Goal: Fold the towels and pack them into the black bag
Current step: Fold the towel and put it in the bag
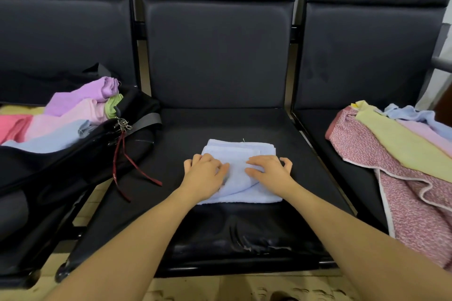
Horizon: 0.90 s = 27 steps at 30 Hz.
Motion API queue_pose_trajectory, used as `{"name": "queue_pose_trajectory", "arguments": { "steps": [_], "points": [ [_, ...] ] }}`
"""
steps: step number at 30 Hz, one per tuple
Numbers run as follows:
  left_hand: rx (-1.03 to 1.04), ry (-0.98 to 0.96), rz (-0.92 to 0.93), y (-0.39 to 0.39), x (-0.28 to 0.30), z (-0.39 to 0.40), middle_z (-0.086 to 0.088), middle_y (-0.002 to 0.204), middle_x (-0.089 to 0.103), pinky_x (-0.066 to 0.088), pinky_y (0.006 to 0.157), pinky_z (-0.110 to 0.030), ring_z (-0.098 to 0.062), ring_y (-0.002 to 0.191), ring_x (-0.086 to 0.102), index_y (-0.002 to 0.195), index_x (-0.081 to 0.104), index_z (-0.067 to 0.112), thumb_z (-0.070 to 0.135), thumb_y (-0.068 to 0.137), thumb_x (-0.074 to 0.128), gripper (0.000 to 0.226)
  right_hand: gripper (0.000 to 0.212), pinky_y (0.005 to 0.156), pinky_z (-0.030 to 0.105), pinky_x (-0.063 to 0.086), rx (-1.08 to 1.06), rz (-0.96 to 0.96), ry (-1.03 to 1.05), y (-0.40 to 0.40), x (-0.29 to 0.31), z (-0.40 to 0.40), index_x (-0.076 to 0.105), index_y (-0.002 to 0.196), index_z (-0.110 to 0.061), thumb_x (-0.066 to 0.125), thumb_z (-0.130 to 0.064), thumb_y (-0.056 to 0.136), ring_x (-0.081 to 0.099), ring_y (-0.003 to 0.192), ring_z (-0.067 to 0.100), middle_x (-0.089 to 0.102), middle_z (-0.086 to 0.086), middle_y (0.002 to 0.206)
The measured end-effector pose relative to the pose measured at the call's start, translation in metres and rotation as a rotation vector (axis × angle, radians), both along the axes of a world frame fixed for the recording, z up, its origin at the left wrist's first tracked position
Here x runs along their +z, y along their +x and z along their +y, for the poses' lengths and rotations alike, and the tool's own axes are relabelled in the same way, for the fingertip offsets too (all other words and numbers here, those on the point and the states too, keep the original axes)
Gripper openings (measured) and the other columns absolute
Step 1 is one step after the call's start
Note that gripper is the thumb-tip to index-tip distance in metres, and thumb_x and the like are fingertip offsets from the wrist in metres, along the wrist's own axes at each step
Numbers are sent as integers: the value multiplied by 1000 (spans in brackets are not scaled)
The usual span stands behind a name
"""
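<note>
A light blue towel (241, 154), folded into a small rectangle, lies on the middle black seat (220, 124). My left hand (204, 176) rests on its left half with fingers spread. My right hand (270, 171) lies flat on its right half, and a fold of cloth bunches between the two hands. On the left seat an open black bag (73, 154) holds several folded towels: purple (80, 98), pink (73, 117), light blue and green.
A heap of unfolded towels (401, 154) covers the right seat: speckled red-pink, yellow-green, pink and blue. A red cord (127, 159) and keyring hang from the bag's zip onto the middle seat. Black seat backs stand behind, with tiled floor below.
</note>
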<state>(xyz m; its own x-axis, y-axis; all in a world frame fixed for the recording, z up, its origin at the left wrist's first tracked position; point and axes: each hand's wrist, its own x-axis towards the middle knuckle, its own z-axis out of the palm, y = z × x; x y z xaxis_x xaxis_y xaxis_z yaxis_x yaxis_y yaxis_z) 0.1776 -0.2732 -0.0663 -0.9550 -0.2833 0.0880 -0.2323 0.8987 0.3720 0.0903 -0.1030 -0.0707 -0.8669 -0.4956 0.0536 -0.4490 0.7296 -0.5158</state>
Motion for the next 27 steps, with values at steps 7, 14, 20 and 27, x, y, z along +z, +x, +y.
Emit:
{"name": "queue_pose_trajectory", "arguments": {
  "steps": [7, 14, 20, 27],
  "points": [
    [-45, 189, 90, 19, -1, 22, 2, 79, 58, 22, 72, -29, -16, 85, 55, 80, 64, 12, 39, 90, 56, 30, 33, 94, 23, 13, -88, -103, -198, 16, 11, 14, 56, 122, -35, 63, -29, 90, 52, 109, 14, 56, -9, 101],
    [-441, 198, -94, 28, 9, 44, 8, 108, 67, 36, 99, -30, -11, 99, 57, 104, 70, 24, 35, 100, 41, 31, 15, 114, 37, 19, -58, -134, -343, 37, 25, 36, 58, 107, -45, 48, -40, 98, 43, 118, 10, 50, -16, 126],
    [-418, 58, -5, 41, 10, 16, 10, 118, 65, 44, 96, -31, -12, 108, 57, 112, 68, 22, 33, 98, 44, 30, 24, 100, 25, 9, 161, 129, -31, 45, 25, 53, 61, 117, -36, 57, -39, 93, 36, 129, 1, 52, -18, 135],
    [-426, -178, -57, 63, 2, -15, 11, 120, 60, 41, 89, -32, -12, 113, 53, 122, 62, 30, 46, 100, 31, 41, 35, 109, 32, 1, 302, 238, 291, 46, 21, 63, 62, 122, -30, 52, -49, 94, 47, 123, 3, 60, -16, 126]
  ]
}}
